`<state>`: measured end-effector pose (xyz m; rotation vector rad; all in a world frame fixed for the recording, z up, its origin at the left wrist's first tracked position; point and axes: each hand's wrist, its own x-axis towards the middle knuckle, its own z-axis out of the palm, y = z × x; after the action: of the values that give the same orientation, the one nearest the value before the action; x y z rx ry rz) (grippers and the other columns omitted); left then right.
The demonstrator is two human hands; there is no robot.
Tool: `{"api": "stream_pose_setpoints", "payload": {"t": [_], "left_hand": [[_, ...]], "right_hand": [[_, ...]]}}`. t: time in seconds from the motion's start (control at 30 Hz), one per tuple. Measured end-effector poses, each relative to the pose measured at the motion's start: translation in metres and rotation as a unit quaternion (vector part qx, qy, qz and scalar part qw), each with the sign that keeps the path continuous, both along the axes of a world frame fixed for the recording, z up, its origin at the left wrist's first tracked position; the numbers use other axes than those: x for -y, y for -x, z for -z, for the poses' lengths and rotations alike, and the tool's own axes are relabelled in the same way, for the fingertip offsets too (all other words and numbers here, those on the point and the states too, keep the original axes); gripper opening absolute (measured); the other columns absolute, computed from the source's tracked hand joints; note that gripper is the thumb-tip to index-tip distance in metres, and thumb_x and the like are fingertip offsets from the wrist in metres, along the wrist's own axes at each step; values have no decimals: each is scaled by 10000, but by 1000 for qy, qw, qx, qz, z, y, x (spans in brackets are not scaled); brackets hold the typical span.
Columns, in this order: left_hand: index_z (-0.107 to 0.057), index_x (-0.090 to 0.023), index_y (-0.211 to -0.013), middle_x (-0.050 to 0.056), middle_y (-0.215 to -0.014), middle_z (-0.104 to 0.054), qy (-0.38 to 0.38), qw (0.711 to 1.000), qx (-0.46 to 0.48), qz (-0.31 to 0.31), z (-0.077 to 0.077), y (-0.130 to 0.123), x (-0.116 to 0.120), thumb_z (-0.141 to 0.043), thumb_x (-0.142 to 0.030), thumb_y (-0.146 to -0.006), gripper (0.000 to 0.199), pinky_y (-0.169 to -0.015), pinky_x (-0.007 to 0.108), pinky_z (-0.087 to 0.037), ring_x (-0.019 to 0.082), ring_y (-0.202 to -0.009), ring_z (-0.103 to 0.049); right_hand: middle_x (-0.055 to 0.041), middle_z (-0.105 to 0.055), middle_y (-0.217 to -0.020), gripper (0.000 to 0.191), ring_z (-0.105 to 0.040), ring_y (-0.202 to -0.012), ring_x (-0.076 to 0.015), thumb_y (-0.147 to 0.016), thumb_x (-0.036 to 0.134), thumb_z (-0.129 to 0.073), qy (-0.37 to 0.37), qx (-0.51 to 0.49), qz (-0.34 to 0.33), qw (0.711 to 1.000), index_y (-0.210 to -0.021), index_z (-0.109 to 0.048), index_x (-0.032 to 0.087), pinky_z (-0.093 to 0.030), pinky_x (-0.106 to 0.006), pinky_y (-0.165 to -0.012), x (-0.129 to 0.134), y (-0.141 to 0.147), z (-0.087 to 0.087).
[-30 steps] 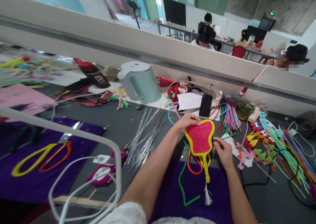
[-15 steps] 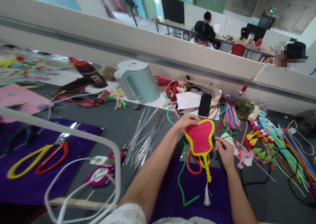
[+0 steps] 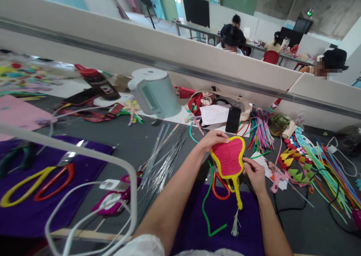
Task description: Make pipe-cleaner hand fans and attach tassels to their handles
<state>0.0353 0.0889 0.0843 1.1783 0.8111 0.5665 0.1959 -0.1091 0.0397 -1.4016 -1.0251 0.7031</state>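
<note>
A small hand fan (image 3: 228, 158) with a pink face, a thick yellow fuzzy rim and a yellow handle is held up over the work surface. A pale tassel (image 3: 235, 226) hangs from its handle end. My left hand (image 3: 213, 138) is closed on the fan's upper left edge, thumb and fingers pinching the rim. At the right edge of the rim is my right hand (image 3: 255, 173), its fingertips pinched together; whatever they hold is too small to make out. Behind the fan lie red-and-yellow-handled scissors (image 3: 221, 188), partly hidden. A bent green pipe cleaner (image 3: 207, 211) lies on the purple cloth (image 3: 194, 233).
Larger scissors (image 3: 53, 177) lie at left on another purple cloth. A white cable (image 3: 132, 195) loops in the foreground. A kettle (image 3: 158, 94), a phone (image 3: 233, 119), pipe cleaner bundles (image 3: 261, 130) and a pink glue gun (image 3: 278, 180) surround my hands. People sit beyond the partition (image 3: 197, 67).
My right hand has moved slightly left, bringing its fingertips to the fan's right rim. My left hand keeps its hold. The view has shifted a little.
</note>
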Motion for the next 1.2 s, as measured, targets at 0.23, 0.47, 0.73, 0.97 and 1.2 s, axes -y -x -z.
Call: {"api": "stream_pose_setpoints", "payload": {"t": [0.23, 0.47, 0.73, 0.97, 1.2], "left_hand": [[-732, -118, -711, 51, -626, -714, 6, 1000, 8, 2, -4, 1, 0, -881, -236, -470, 307, -571, 270, -495, 161, -543, -639], [-731, -115, -712, 55, -627, -715, 5, 1000, 15, -1, -4, 1, -1, -882, -229, -475, 304, -580, 272, -491, 161, -546, -638], [-729, -104, -720, 60, -632, -717, 3, 1000, 17, 0, 0, -1, -1, -885, -231, -471, 321, -570, 260, -482, 156, -550, -637], [-728, -114, -719, 58, -632, -717, 5, 1000, 15, 4, -3, 0, 0, -883, -240, -480, 311, -567, 270, -485, 162, -545, -639], [-729, -116, -719, 59, -639, -717, 3, 1000, 17, 8, -3, -1, 1, -886, -240, -476, 314, -580, 279, -494, 163, -547, -639]], "right_hand": [[5, -633, -574, 283, -584, -530, -144, -842, 318, -601, -6, 21, 10, 1000, -1040, -738, 168, -489, -252, -552, -1, 3, -2], [-4, -627, -561, 316, -576, -521, -152, -844, 345, -593, -6, 26, 75, 997, -1046, -736, 150, -496, -261, -549, 0, 8, -7], [8, -616, -541, 307, -559, -509, -136, -847, 327, -600, -12, 22, 59, 998, -1050, -734, 140, -476, -242, -534, 4, 8, -9], [6, -613, -543, 303, -560, -502, -141, -845, 335, -599, -9, 20, 43, 999, -1044, -743, 158, -488, -249, -531, 3, 10, -9], [8, -616, -555, 305, -564, -514, -140, -850, 337, -595, -13, 25, 29, 999, -1062, -743, 176, -494, -249, -540, 4, 10, -9]]}}
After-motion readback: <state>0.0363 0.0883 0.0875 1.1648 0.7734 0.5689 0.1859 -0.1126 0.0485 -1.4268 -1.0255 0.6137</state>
